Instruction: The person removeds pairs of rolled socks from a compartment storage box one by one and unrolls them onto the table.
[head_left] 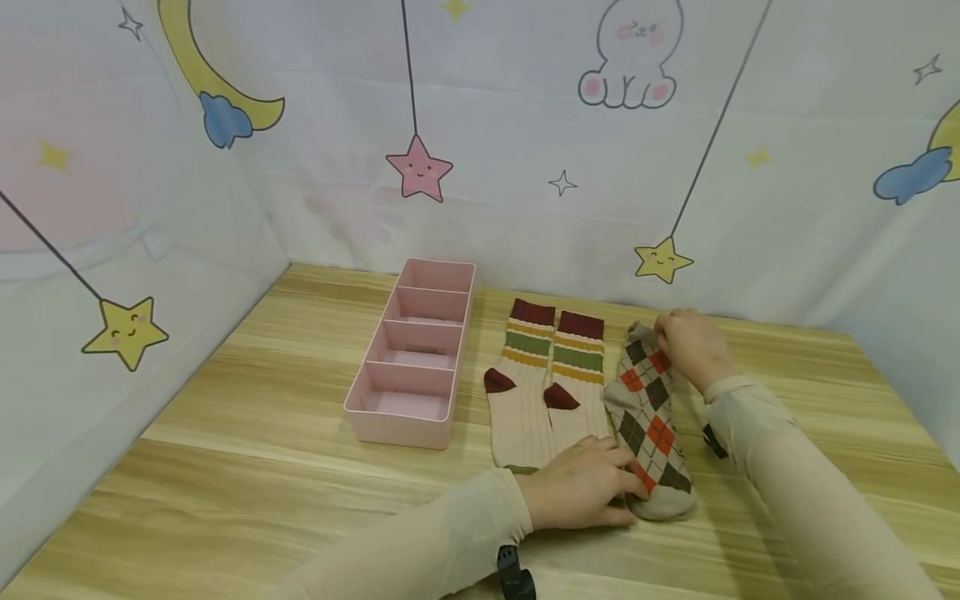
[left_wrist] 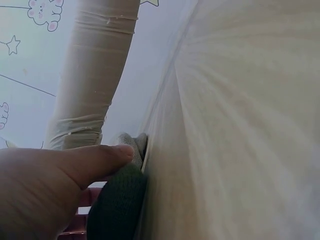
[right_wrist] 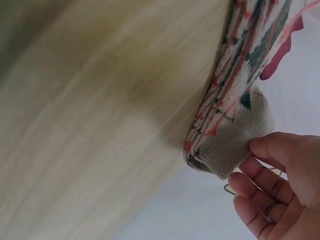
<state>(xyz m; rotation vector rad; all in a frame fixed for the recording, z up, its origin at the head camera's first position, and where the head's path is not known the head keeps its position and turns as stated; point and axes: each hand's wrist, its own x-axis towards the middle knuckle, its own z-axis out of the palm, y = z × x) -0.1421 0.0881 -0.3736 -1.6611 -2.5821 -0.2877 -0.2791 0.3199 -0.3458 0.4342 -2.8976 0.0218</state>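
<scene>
A grey argyle sock [head_left: 646, 417] with red and dark diamonds lies flat on the table, its cuff toward the back. My right hand [head_left: 693, 343] pinches that ribbed grey cuff [right_wrist: 227, 148] between thumb and fingers; the sock's side edge looks layered in the right wrist view. My left hand [head_left: 583, 487] lies low over the toe of the nearer striped sock [head_left: 576, 425], its fingertips on the argyle sock's left edge near the toe. A dark green sock toe [left_wrist: 119, 205] shows beside the left thumb. Another cream striped sock [head_left: 521, 417] lies parallel on the left.
A pink box [head_left: 402, 428] with several compartments in a row stands left of the socks. Wood-grain table [head_left: 247, 467] extends on both sides. A white cloth backdrop [head_left: 510, 225] printed with stars and moons rises behind the table and along its sides.
</scene>
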